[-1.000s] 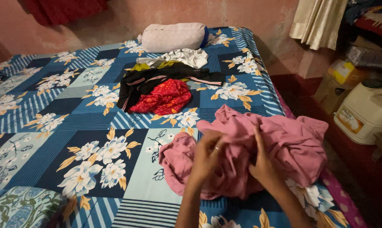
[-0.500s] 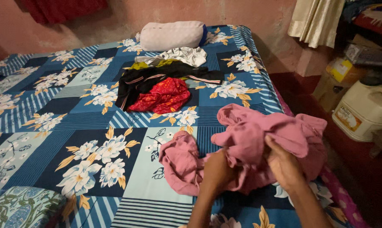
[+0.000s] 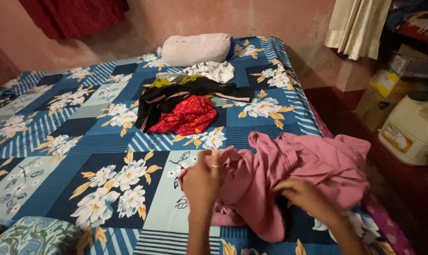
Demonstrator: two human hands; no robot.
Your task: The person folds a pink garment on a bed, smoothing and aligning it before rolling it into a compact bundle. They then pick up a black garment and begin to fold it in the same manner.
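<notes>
At the left, the floral bedsheet point(image 3: 58, 156) lies spread, with a patterned cushion point(image 3: 32, 236) at the near corner. The left hand point(image 3: 202, 182) is now raised to the left edge of the pink garment point(image 3: 294, 174) and is closed on a fold of it, a ring showing on one finger; half a second ago it was pressed lower into the middle of the heap. The garment is crumpled on the near right part of the bed, and its left portion has been gathered up under that hand, so the cloth appears to be in the course of being sorted out. Further back, a pile of black, red and white clothes point(image 3: 190, 101) and a white bolster point(image 3: 197, 48) are unmoved. The right hand point(image 3: 303, 198) has been lowered onto the cloth's near edge; whether it grips or merely presses cannot be told. At far right a white jug point(image 3: 415, 130) stands on the floor.
</notes>
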